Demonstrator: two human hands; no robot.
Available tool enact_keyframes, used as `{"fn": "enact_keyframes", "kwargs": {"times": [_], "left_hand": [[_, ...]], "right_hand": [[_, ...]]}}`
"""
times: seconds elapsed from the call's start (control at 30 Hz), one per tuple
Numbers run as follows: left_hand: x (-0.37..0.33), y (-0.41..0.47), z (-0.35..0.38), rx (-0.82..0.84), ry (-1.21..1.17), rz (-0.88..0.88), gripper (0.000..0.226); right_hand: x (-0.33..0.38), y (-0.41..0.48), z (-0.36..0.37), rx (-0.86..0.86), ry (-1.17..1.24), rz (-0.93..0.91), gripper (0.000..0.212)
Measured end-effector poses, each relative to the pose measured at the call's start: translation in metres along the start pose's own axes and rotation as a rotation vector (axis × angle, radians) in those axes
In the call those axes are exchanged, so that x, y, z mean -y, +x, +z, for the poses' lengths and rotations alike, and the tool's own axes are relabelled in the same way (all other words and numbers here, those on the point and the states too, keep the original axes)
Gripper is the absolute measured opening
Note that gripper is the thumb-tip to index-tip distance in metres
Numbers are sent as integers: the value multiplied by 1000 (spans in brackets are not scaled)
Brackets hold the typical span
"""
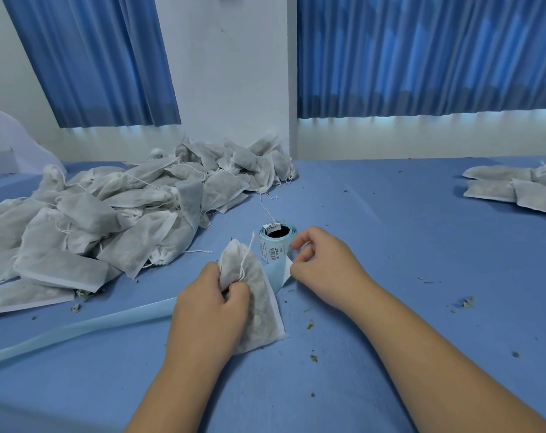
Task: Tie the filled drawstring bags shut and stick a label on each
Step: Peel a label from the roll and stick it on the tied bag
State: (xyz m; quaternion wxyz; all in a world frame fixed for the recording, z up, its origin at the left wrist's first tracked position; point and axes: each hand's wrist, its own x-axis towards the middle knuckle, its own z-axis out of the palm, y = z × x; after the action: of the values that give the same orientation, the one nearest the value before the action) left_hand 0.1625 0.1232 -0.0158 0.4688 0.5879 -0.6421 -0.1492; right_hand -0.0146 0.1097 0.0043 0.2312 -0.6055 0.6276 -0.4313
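Head view: the left hand (212, 304) curls its fingers round the neck of a bag (262, 307) that lies on the table (421, 276) in front of the person. Greenish-grey dried bits show through its thin white cloth. Its string (242, 264) hangs from the gathered neck; whether it is knotted cannot be told. Just right of the bag, the right hand (321, 264) pinches a white label (286, 271) between thumb and fingertips, beside the upright roll (276, 245). The roll's core is dark and hollow, and a small printed tag sits at its rim; the print is too small to read. A pale blue strip (77, 332) runs from under the left hand off the left edge. A pile (109, 214) of filled bags covers the table's left side. A smaller stack (509, 189) lies far right, cut by the frame.
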Motion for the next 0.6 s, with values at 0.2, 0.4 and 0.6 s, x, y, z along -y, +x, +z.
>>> {"fn": "enact_keyframes", "kwargs": {"times": [0.2, 0.4, 0.6], "left_hand": [[-2, 0, 0, -14, 15, -2, 29], [-2, 0, -1, 9, 11, 18, 27], [-3, -2, -7, 86, -24, 161, 23]], "right_hand": [[-3, 0, -12, 20, -102, 127, 15], [-2, -1, -30, 21, -176, 179, 14], [1, -14, -54, 171, 269, 153, 23]]}}
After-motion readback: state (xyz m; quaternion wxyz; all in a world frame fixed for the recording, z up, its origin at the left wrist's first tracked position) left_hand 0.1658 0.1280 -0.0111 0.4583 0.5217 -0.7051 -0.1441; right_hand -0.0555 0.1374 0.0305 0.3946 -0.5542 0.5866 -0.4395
